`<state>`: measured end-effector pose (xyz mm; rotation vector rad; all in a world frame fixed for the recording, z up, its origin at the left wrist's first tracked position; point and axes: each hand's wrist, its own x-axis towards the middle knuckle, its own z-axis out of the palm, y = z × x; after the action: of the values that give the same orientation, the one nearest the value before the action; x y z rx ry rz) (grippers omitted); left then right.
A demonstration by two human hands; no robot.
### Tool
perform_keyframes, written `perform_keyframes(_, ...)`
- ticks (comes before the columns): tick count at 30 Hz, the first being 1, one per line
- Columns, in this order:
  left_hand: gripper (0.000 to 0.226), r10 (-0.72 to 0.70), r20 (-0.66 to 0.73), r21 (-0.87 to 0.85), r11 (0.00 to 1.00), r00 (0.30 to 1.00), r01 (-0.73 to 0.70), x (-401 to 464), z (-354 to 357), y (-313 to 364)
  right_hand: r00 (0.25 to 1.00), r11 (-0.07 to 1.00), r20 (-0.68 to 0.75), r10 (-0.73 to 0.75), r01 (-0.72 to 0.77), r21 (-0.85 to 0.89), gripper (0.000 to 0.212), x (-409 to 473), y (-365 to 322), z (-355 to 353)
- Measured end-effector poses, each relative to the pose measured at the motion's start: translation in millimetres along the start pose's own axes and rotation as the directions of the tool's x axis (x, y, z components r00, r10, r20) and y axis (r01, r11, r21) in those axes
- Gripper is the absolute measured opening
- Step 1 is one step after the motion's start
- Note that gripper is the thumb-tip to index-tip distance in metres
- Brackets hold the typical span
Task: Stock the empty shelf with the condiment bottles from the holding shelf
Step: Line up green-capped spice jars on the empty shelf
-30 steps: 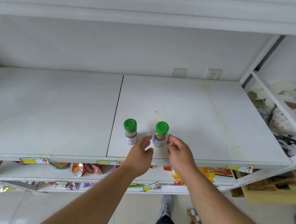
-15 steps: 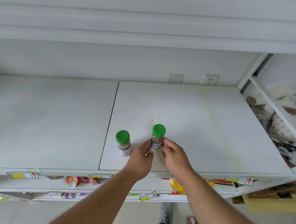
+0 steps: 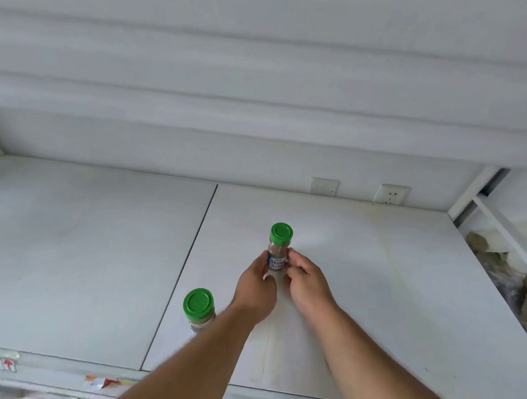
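Both hands on one spice bottle, mid-shelf.

I've got my left hand (image 3: 255, 286) and right hand (image 3: 305, 279) pinching the label part of a green-capped bottle (image 3: 278, 249) from either side; it's upright around the middle of the white shelf (image 3: 373, 298). The second bottle (image 3: 198, 308) stands alone nearer the front edge, just right of the seam between the two shelf boards, my left forearm partly covering it.
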<state>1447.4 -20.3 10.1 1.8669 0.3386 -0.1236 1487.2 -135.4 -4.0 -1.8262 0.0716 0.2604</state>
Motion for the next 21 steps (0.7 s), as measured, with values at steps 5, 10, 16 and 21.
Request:
perform_keyframes(5, 0.068, 0.032, -0.027, 0.006, 0.999, 0.999, -0.032, 19, 6, 1, 1.000, 0.999, -0.012, -0.023, 0.023, 0.025, 0.061, 14, -4, -1)
perform_keyframes(10, 0.065, -0.006, -0.028, 0.000, 1.000, 1.000, 0.006, 18, 8, -1, 1.000, 1.000, -0.023, -0.002, 0.001, -0.007, 0.063, 7, -6, -5)
perform_keyframes(16, 0.066, -0.068, 0.024, -0.017, 0.998, 0.997, 0.068, -15, 1, -15, 0.996, 0.998, -0.061, 0.063, -0.063, -0.002, 0.034, -29, -8, -6)
perform_keyframes(21, 0.063, -0.077, 0.062, 0.011, 0.997, 0.995, 0.076, -62, -17, -30, 0.996, 0.997, -0.051, 0.075, -0.075, 0.003, 0.016, -76, -3, 11)
